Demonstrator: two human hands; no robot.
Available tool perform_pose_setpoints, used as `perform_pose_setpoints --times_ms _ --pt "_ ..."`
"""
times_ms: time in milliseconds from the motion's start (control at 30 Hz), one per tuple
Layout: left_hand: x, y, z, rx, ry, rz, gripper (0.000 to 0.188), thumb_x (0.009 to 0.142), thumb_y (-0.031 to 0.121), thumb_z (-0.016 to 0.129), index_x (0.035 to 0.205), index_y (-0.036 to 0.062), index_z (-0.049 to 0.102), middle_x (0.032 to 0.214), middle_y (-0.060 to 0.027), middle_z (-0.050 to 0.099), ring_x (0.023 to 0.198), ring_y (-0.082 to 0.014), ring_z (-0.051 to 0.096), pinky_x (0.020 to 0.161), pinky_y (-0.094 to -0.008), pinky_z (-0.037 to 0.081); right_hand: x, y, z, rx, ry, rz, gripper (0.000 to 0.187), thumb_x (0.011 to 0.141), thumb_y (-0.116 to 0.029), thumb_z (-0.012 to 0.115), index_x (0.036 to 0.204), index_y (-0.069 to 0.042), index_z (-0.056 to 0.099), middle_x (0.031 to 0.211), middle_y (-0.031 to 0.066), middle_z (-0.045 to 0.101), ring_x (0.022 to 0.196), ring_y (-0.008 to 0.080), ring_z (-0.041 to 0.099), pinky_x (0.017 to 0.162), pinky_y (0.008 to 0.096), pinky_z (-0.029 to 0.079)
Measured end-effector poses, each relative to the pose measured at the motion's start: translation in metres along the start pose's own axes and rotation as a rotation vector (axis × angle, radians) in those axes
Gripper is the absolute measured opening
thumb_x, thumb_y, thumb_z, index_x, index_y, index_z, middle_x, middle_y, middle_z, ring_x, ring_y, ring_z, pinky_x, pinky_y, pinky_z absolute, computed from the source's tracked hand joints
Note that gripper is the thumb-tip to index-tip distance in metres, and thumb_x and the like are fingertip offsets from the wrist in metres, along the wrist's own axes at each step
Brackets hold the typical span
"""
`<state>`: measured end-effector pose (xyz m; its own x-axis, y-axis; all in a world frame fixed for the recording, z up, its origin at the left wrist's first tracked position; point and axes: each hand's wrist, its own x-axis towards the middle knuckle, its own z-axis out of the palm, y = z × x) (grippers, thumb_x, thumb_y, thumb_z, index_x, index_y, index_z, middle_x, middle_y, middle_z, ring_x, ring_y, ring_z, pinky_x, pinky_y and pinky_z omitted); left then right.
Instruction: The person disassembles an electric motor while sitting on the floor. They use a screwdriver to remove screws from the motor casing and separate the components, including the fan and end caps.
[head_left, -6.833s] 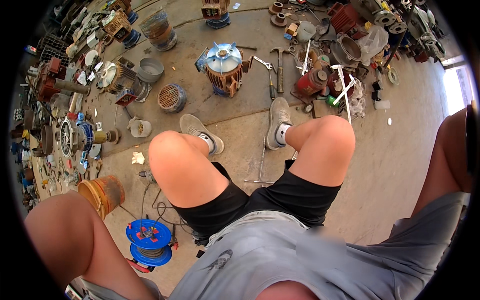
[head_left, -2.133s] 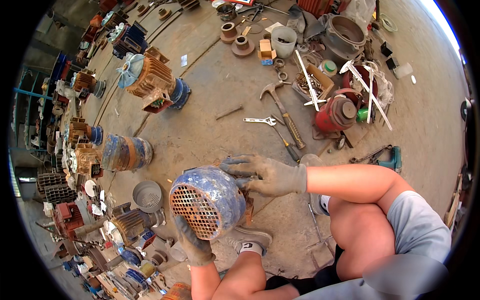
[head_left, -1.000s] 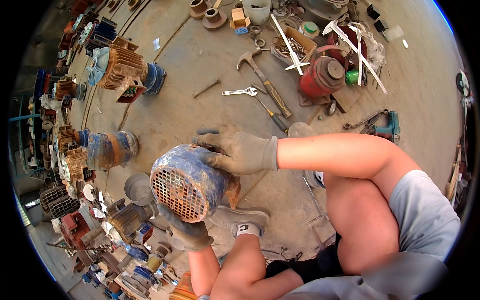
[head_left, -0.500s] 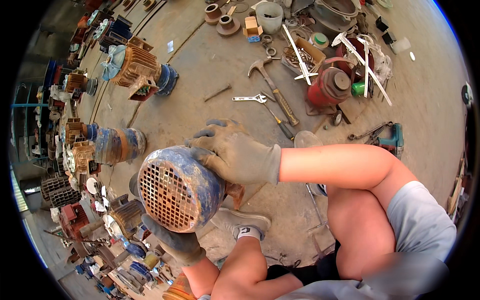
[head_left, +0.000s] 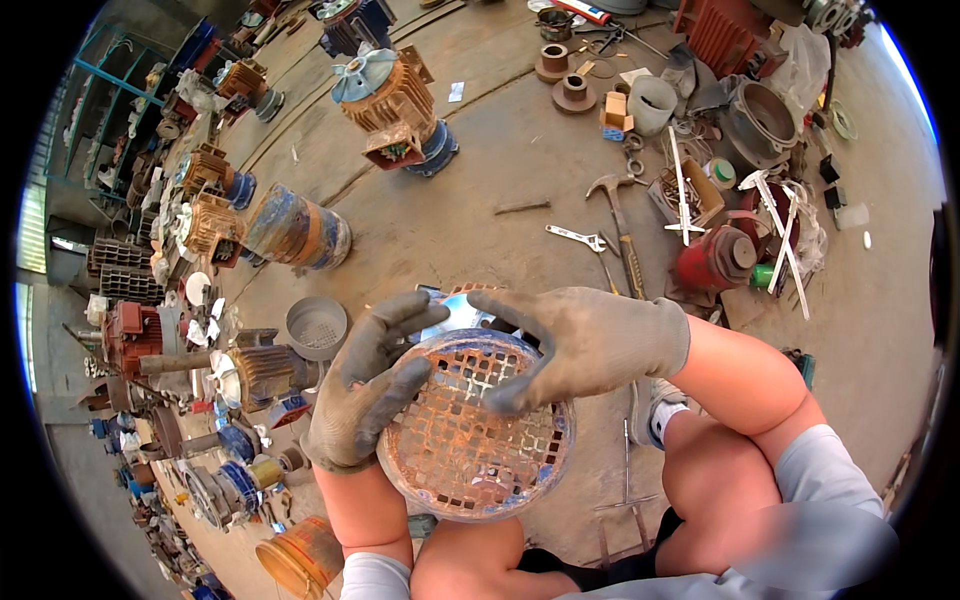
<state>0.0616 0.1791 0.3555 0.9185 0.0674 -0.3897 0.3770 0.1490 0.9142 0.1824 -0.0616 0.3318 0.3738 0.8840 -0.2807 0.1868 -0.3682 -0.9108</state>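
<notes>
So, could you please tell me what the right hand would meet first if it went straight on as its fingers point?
Probably the left hand, which lies opposite across the rusty grille cover, though depth is unclear.

Rough, rusted metal grille cover [head_left: 472, 432], matt cloth gloves [head_left: 600, 332], shiny metal wrench [head_left: 576, 237], seemingly plastic tub [head_left: 652, 106]

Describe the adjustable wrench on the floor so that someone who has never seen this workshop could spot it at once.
From the red bottle jack right of centre, move left to the hammer. Just past its handle lies the adjustable wrench, bright silver where the hammer's head is dull brown.
</notes>
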Motion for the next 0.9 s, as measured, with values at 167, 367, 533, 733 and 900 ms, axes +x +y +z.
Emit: perform_pose_setpoints --times_ms 167,367,533,733,900 --pt "0.007 -0.009 -0.001 -0.093 -0.118 0.002 0.071 0.093 0.016 0.079 0.151 -0.0094 0.048 0.148 -0.0248 0.06 0.128 -0.0284 0.064 0.11 -0.0428 0.052 0.001 0.017 0.011 0.212 -0.031 -0.112 0.103 0.081 -0.041 0.09 0.162 0.001 0.041 0.141 0.0268 0.064 0.128 0.0374 0.066 0.106 0.0435 0.054" --pt "0.011 -0.002 -0.005 0.163 -0.071 -0.016 0.07 0.1 0.025 0.074 0.152 -0.0108 0.045 0.154 -0.0297 0.055 0.127 -0.0338 0.067 0.108 -0.0433 0.056 0.002 0.019 0.012 0.125 -0.162 -0.057 0.102 0.083 -0.039 0.088 0.164 0.001 0.04 0.148 0.0239 0.062 0.134 0.031 0.063 0.114 0.039 0.049" --pt "-0.001 -0.027 -0.029 -0.382 -0.051 0.213 0.079 0.108 0.055 0.055 0.156 -0.0069 0.042 0.155 -0.0281 0.054 0.13 -0.0377 0.066 0.111 -0.0469 0.054 -0.01 0.063 0.025 0.89 -0.115 -0.005 0.086 0.096 -0.04 0.079 0.163 0.001 0.043 0.152 0.0151 0.062 0.137 0.0258 0.062 0.114 0.0402 0.05" --pt "-0.045 -0.066 -0.017 -0.163 0.014 0.462 0.072 0.107 0.047 0.064 0.156 -0.0021 0.044 0.157 -0.024 0.053 0.14 -0.039 0.06 0.118 -0.0552 0.047 -0.021 0.128 0.031 1.382 -0.048 -0.072 0.088 0.092 -0.041 0.087 0.158 0.002 0.048 0.152 0.0131 0.063 0.137 0.0266 0.062 0.117 0.0453 0.049" --pt "-0.052 -0.077 -0.01 -0.042 -0.175 0.518 0.111 0.085 0.018 0.093 0.169 0.0022 0.024 0.167 -0.0228 0.04 0.149 -0.0358 0.051 0.123 -0.0501 0.041 -0.007 0.124 0.037 1.342 -0.078 -0.096 0.09 0.089 -0.039 0.09 0.157 0.002 0.048 0.152 0.0136 0.063 0.138 0.0269 0.062 0.118 0.0468 0.048"
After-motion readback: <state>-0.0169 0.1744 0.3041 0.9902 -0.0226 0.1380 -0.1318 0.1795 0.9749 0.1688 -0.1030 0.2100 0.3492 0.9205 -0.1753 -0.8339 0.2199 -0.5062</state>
